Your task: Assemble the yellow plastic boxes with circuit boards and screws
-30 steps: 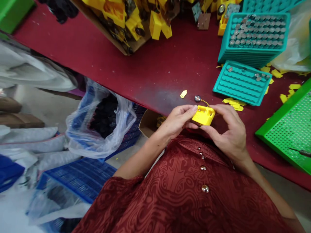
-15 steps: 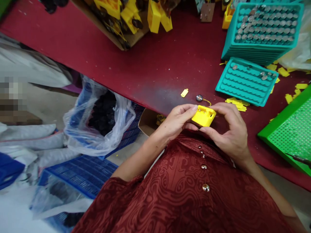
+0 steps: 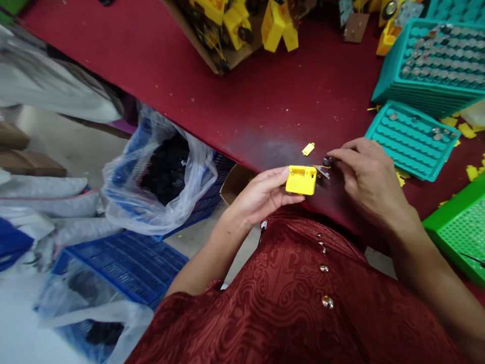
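Here, left fingers (image 3: 278,177) clamp one yellow case (image 3: 302,182); right fingers (image 3: 343,155) apparently pinch one disc (image 3: 327,162).

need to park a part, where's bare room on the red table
The red tabletop is bare, specks aside, between the cardboard box on it and the loose yellow tab, and just left of that box. Crowded to the right: teal trays, yellow pieces, green basket.

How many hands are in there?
2. The left hand holds the yellow plastic case. The right hand is to the right, fingertips at a small round part by a yellow wire. Some fingers are partly hidden.
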`<state>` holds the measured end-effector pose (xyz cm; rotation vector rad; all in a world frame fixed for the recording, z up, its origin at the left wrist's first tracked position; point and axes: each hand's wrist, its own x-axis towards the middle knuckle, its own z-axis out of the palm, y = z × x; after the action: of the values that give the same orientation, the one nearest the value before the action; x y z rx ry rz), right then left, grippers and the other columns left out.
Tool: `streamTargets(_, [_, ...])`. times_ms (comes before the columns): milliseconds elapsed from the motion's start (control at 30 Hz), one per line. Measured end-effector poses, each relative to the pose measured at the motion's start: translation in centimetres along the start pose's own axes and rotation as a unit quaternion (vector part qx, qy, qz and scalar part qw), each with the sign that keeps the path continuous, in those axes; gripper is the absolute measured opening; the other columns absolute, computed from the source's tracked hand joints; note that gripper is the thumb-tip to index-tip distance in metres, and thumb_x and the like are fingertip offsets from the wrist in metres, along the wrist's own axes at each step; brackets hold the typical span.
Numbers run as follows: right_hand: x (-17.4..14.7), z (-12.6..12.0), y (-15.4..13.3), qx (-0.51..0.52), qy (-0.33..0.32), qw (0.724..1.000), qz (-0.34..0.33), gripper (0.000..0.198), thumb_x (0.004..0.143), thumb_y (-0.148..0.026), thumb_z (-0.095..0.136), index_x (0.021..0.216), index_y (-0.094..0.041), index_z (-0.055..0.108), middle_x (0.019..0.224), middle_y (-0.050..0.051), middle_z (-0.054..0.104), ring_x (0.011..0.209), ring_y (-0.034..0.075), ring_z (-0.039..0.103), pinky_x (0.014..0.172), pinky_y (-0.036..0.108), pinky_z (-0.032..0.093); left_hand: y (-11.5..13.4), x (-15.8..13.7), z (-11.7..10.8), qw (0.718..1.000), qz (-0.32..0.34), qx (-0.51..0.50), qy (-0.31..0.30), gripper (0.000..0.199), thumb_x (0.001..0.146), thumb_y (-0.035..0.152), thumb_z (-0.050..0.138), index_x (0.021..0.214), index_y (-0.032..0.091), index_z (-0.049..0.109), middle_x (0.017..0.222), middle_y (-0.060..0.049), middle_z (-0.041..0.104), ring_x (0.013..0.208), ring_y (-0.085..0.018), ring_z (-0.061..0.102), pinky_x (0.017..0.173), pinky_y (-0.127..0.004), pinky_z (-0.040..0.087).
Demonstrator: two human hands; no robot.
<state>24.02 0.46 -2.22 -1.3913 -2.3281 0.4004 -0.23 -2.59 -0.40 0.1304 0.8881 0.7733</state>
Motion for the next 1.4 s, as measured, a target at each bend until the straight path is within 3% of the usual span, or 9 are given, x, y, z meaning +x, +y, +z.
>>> streamTargets(167, [0.4, 1.3, 0.6, -0.037, -0.003, 0.999, -0.033, 0.031, 0.105, -0.027, 0.056, 0.125, -0.021, 0.079, 0.111, 0.014, 0.068, 0.099, 0.026, 0.061, 0.087, 0.043, 0.054, 0.2, -0.1, -0.8, 0.999, -0.018, -0.042, -0.004, 0.029, 0.107, 0.010, 0.054, 0.097, 0.008, 0.081, 0.091, -0.010, 0.084, 0.079, -0.017, 0.081, 0.070, -0.026, 0.070])
streamTargets(367, [0.4, 0.6, -0.5, -0.002, 0.042, 0.999, -0.033, 0.021, 0.105, -0.025, 0.059, 0.108, -0.017, 0.078, 0.105, 0.012, 0.076, 0.098, 0.022, 0.070, 0.086, 0.035, 0.056, 0.2, 0.1, -1.4, 0.997, -0.029, -0.066, -0.031, 0.027, 0.107, 0.010, 0.053, 0.099, 0.009, 0.080, 0.091, -0.010, 0.084, 0.079, -0.017, 0.082, 0.070, -0.024, 0.069])
streamTargets(600, [-0.2, -1.7, -2.7, 0.091, 0.113, 0.987, 0.074, 0.018, 0.095, -0.026, 0.068, 0.106, -0.016, 0.079, 0.097, 0.005, 0.080, 0.084, 0.014, 0.074, 0.075, 0.025, 0.056, 0.2, 0.3, -1.2, 0.996, -0.029, -0.059, -0.055, 0.024, 0.106, 0.011, 0.055, 0.109, 0.010, 0.080, 0.097, -0.009, 0.084, 0.078, -0.017, 0.082, 0.067, -0.024, 0.069])
streamTargets(867, [-2.8, -3.2, -3.3, 0.136, 0.119, 0.974, 0.138, 0.016, 0.096, -0.025, 0.070, 0.105, -0.022, 0.083, 0.102, 0.002, 0.082, 0.095, 0.015, 0.078, 0.088, 0.027, 0.059, -0.6, 0.9, -0.3, 0.995, -0.010, -0.006, -0.098, 0.014, 0.098, 0.018, 0.073, 0.108, 0.016, 0.083, 0.103, -0.007, 0.081, 0.082, -0.017, 0.079, 0.068, -0.027, 0.069])
streamTargets(1000, [-4.4, -3.2, -2.9, 0.135, 0.117, 0.970, 0.167, 0.018, 0.097, -0.027, 0.071, 0.109, -0.024, 0.083, 0.106, 0.003, 0.081, 0.097, 0.018, 0.078, 0.094, 0.033, 0.062, -1.0, 0.8, 1.0, 0.994, -0.005, 0.046, -0.103, 0.033, 0.081, 0.030, 0.092, 0.109, 0.015, 0.081, 0.096, -0.004, 0.078, 0.075, -0.012, 0.072, 0.062, -0.019, 0.061])
streamTargets(1133, [-6.2, -1.6, -1.7, 0.079, 0.125, 0.977, 0.152, 0.018, 0.100, -0.026, 0.068, 0.108, -0.020, 0.082, 0.106, 0.007, 0.080, 0.097, 0.020, 0.076, 0.091, 0.036, 0.063, -1.6, 0.9, 2.6, 0.987, -0.007, 0.134, -0.085, 0.052, 0.066, 0.024, 0.101, 0.110, 0.016, 0.075, 0.090, 0.001, 0.075, 0.068, -0.011, 0.071, 0.055, -0.018, 0.056])
streamTargets(1267, [-7.5, 0.3, -0.7, -0.049, 0.139, 0.978, 0.145, 0.021, 0.102, -0.022, 0.064, 0.113, -0.020, 0.081, 0.107, 0.011, 0.074, 0.102, 0.023, 0.070, 0.091, 0.040, 0.061, -2.0, 1.1, 3.6, 0.973, 0.002, 0.224, -0.062, 0.043, 0.079, 0.039, 0.093, 0.110, 0.015, 0.075, 0.105, -0.008, 0.081, 0.079, -0.016, 0.076, 0.063, -0.023, 0.059])
streamTargets(1400, [-7.8, 0.8, -0.3, -0.063, 0.123, 0.978, 0.158, 0.018, 0.103, -0.021, 0.063, 0.111, -0.020, 0.079, 0.106, 0.011, 0.073, 0.102, 0.023, 0.068, 0.094, 0.042, 0.059, -2.2, 1.3, 3.8, 0.966, 0.008, 0.249, -0.073, 0.037, 0.086, 0.044, 0.087, 0.104, 0.014, 0.079, 0.107, -0.012, 0.084, 0.078, -0.015, 0.073, 0.058, -0.020, 0.052])
